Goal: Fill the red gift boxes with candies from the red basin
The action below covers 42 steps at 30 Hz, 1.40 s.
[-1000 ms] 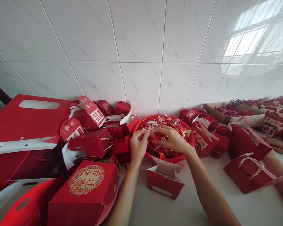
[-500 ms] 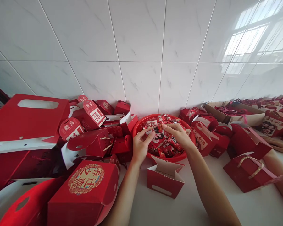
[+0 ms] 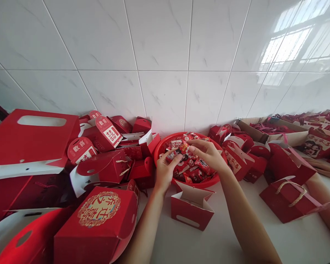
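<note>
A red plastic basket (image 3: 217, 180) full of wrapped candies (image 3: 196, 175) stands against the tiled wall. Over it, my right hand (image 3: 209, 154) pinches a small red wrapped candy (image 3: 183, 148) between thumb and fingers. My left hand (image 3: 166, 169) is closed at the candy's left side, its thumb and fingertips pressed towards it. The wrapper's lower part is partly hidden by my left thumb. In front of the basket, between my forearms, a red gift box (image 3: 191, 216) stands upright with its top open.
Red gift boxes (image 3: 99, 212) pile up on the left. More boxes (image 3: 240, 157) and a cardboard carton (image 3: 291, 137) with ribbons line the wall on the right. Another person's arm (image 3: 323, 194) rests at the far right beside a rope-handled box (image 3: 288, 201).
The red candy between my hands has been turned up and shows more of its face. My right fingers have risen slightly; the boxes have stayed in place.
</note>
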Tool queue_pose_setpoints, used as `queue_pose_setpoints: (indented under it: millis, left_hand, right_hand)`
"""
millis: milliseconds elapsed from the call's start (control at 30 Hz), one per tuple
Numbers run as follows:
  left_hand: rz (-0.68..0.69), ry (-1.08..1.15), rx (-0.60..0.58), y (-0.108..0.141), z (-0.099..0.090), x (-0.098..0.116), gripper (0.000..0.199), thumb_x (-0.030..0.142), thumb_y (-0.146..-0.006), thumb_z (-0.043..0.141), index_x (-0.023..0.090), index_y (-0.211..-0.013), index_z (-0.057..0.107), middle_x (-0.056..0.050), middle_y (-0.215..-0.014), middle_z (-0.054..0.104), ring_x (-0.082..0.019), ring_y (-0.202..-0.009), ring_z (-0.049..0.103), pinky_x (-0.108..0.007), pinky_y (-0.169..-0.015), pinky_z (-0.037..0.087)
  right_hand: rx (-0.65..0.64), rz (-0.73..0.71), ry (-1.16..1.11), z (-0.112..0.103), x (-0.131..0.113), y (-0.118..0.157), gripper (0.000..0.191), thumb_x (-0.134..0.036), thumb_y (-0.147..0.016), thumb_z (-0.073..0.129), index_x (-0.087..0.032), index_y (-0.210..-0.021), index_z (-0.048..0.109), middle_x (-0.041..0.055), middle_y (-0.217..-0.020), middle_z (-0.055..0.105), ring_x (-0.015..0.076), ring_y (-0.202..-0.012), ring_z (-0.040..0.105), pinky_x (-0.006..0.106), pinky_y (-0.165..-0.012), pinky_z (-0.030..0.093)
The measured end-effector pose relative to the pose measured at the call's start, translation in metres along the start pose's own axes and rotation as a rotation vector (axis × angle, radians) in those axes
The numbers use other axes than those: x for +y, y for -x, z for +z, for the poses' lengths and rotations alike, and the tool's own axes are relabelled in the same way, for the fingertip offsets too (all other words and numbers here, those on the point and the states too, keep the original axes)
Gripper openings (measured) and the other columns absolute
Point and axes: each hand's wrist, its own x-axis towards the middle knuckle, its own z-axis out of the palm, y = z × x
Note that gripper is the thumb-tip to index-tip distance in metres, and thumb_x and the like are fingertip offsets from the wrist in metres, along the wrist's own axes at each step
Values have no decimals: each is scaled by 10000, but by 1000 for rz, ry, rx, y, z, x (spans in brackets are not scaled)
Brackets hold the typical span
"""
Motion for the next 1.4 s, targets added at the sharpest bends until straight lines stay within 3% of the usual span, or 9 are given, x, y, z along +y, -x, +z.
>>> queue_pose_setpoints:
  millis: [167,333,433,533,700,867,1033,1167,1400]
  left_hand:
    - [-36,8,125,-2,2,3,407,363,-612,858,150,-939,741,-56,-906,763,-219,-869,716,-336,-828,545]
    - [-63,40,166,-2,4,5,417,356,-612,831,154,-953,702,-48,-893,759,-216,-852,713,-330,-796,542]
    - [-65,52,174,-2,5,4,443,380,-624,821,166,-988,685,-48,-915,762,-219,-841,717,-333,-774,549]
    - [-60,37,168,-3,4,2,421,384,-649,805,169,-990,685,-55,-938,763,-224,-852,720,-331,-768,556]
    - [48,-114,164,-3,-1,-2,397,379,-748,746,174,-1082,680,-81,-1065,743,-229,-959,712,-335,-846,559]
    - [178,-306,125,-2,-6,-6,410,361,-862,659,222,-1246,622,-101,-1284,674,-242,-1181,645,-373,-1005,517]
    - [244,-379,67,-2,-6,-8,264,357,-907,607,224,-1115,698,-85,-1219,707,-252,-1195,638,-385,-1046,492]
    - [188,-346,41,-3,-5,-9,263,371,-887,611,200,-1035,745,-99,-1103,729,-264,-1071,676,-403,-968,525]
    - [235,-400,-48,3,-1,0,231,343,-825,699,226,-1007,780,-72,-1098,733,-242,-1080,656,-377,-993,503]
  right_hand:
    - [124,77,294,-33,5,4,316,-426,-839,697,-190,-1045,743,73,-925,771,237,-829,699,378,-791,546]
    - [-121,233,657,-52,9,11,100,-266,-765,707,-212,-848,699,23,-811,732,207,-753,664,305,-662,476]
    - [-233,298,833,-46,13,10,213,-254,-690,762,-225,-822,599,12,-817,688,210,-761,620,285,-617,422]
    - [-266,313,921,-37,16,8,325,-240,-633,800,-233,-785,513,8,-790,638,212,-742,576,284,-616,378]
    - [-267,264,838,-34,11,8,278,-260,-710,748,-235,-874,526,3,-835,647,208,-775,593,290,-651,407]
    - [-171,119,461,-36,7,8,273,-318,-790,699,-231,-1027,593,6,-860,660,203,-800,637,327,-710,499]
    - [-80,65,299,-33,7,7,520,-409,-780,753,-212,-1244,625,44,-964,697,226,-895,658,389,-818,543]
    - [-26,73,281,-29,8,5,429,-422,-722,801,-199,-1069,686,71,-1072,708,240,-922,660,394,-848,535]
    - [162,31,182,-7,8,-2,461,-572,-678,824,-199,-838,605,5,-824,621,197,-789,560,327,-733,461]
